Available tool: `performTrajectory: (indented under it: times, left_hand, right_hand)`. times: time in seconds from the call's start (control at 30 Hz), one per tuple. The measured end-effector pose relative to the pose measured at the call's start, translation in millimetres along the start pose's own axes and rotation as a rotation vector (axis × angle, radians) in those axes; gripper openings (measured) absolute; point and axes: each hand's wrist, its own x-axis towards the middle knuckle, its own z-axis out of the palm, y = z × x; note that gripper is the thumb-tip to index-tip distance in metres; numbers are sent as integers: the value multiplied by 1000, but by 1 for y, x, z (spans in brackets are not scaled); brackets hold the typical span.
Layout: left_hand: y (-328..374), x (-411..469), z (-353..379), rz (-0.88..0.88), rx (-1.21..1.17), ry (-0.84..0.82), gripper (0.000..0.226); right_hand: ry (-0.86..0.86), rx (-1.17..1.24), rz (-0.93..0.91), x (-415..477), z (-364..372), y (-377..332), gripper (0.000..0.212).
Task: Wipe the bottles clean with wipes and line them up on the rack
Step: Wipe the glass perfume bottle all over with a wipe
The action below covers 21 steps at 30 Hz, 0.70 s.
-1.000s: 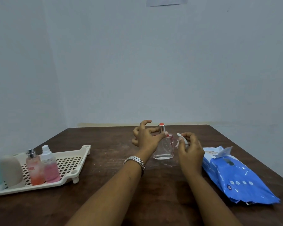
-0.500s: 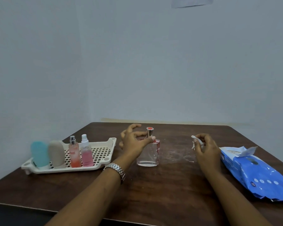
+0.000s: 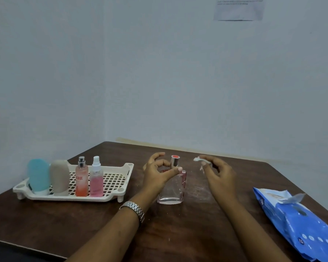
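- Already lined up on the cream perforated plastic rack [image 3: 74,197], upright in a row along its near left side: a blue-green rounded bottle [image 3: 38,175], a beige rounded bottle [image 3: 59,176], an orange-pink spray bottle with a silver nozzle [image 3: 81,179] and a pink spray bottle with a white nozzle [image 3: 96,179]. Looks like the finished share of the job.
- Not yet on the rack: a clear rectangular glass bottle with a silver collar and red top [image 3: 173,188], upright on the dark wooden table [image 3: 178,233], just right of the rack and between the two hands.
- Left hand [image 3: 157,176] curled round the neck of the glass bottle, with thumb across the front and fingers behind, gripping it.
- Right hand [image 3: 219,176] pinching a small crumpled white wipe [image 3: 197,159] at the fingertips, raised beside the red top and apart from the glass.
- Probably in the middle of wiping this bottle, or just through with it; cannot tell from the glass whether clean.
- Left to do, by that reading: finish the wipe, then carry the glass bottle across and stand it on the free mesh right of the pink spray bottle.
- At the table's right, well apart from the rack: a blue plastic wipes pack [image 3: 301,218] with lifted flap. No other loose bottle in view.
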Motion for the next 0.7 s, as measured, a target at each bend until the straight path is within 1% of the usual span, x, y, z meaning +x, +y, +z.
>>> performTrajectory:
  times: [0.1, 0.2, 0.27, 0.33, 0.4, 0.47, 0.57, 0.63, 0.7]
  left_hand:
    - [-5, 4, -3, 36, 29, -14, 28]
    - [-12, 3, -4, 33, 19, -36, 43]
    - [-14, 3, -4, 38, 19, -36, 51]
    - [-15, 3, -3, 65, 34, -35, 53]
    - [-16, 4, -2, 75, 48, -38, 51]
    - [-18, 4, -2, 75, 58, -36, 52]
    - [-17, 2, -2, 58, 54, -44, 45]
    - [-18, 2, -2, 47, 43, -33, 46]
    - [-18, 1, -1, 40, 24, -26, 47]
  right_hand:
    - [-97, 44, -54, 18, 15, -21, 19]
    - [-286, 15, -106, 28, 30, -34, 19]
    - [-406, -71, -181, 29, 36, -37, 20]
    - [-482, -223, -302, 28, 39, -36, 22]
    - [-495, -302, -401, 27, 38, -31, 20]
    - [-454, -277, -440, 25, 35, -27, 22]
    - [-358, -166, -395, 23, 32, -20, 22]
    - [-305, -147, -351, 23, 33, -18, 21]
    - [-312, -126, -305, 21, 34, -16, 24]
